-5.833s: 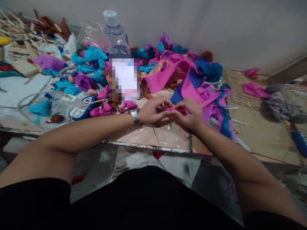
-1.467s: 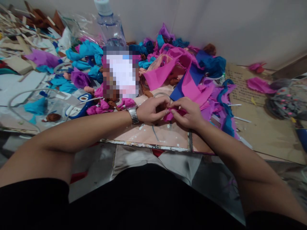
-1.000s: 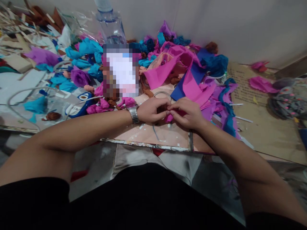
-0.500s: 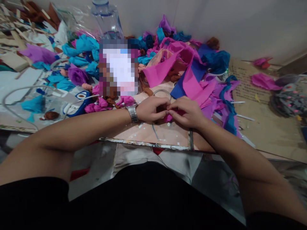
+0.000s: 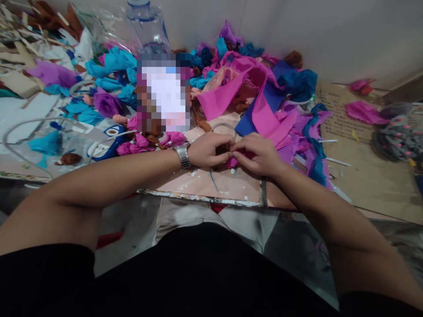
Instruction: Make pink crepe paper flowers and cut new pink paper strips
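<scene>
My left hand (image 5: pixel 207 149), with a metal watch (image 5: pixel 183 155) on its wrist, and my right hand (image 5: pixel 257 154) meet over the pink table top (image 5: pixel 205 182). Both have their fingers pinched on a small piece of magenta crepe paper (image 5: pixel 235 157) held between them. Most of the paper is hidden under the fingers. A thin wire loop (image 5: pixel 222 127) lies just behind the hands.
A heap of pink, blue and purple paper strips (image 5: pixel 261 97) lies behind my hands. Turquoise and purple paper flowers (image 5: pixel 105 103) and a water bottle (image 5: pixel 147 26) stand at the left. Wooden sticks (image 5: pixel 20 39) fill the far left. Cardboard (image 5: pixel 360 176) lies at the right.
The hands stay together on the magenta paper, with only small finger shifts. The camera has tipped a little, so the scene sits slightly lower and to the left.
</scene>
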`<state>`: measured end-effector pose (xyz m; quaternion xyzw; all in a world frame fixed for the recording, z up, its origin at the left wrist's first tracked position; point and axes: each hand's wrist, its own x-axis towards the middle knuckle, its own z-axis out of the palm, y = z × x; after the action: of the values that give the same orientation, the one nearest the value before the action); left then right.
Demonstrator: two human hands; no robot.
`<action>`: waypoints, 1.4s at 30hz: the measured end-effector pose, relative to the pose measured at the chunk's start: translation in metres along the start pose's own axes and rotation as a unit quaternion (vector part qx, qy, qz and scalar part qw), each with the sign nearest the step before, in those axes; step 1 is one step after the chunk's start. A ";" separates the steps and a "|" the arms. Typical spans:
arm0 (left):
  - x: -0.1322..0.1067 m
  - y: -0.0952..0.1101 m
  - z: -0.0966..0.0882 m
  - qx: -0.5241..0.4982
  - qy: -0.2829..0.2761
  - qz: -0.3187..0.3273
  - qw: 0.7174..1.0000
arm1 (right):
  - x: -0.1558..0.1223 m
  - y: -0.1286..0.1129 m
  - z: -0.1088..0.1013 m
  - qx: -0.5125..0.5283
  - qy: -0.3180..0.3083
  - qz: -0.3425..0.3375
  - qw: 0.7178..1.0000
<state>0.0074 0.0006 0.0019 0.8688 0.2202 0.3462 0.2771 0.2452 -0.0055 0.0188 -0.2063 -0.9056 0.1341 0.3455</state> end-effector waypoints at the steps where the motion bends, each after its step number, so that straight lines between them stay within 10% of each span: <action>1: 0.000 0.000 0.000 -0.001 -0.001 -0.002 1.000 | 0.000 0.000 0.000 0.001 0.001 -0.001 1.000; 42: 0.001 0.003 -0.002 0.012 -0.016 -0.019 1.000 | -0.002 0.001 0.001 0.002 -0.019 0.023 1.000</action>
<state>0.0072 0.0000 0.0057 0.8732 0.2367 0.3243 0.2763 0.2463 -0.0053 0.0167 -0.2234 -0.9069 0.1477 0.3252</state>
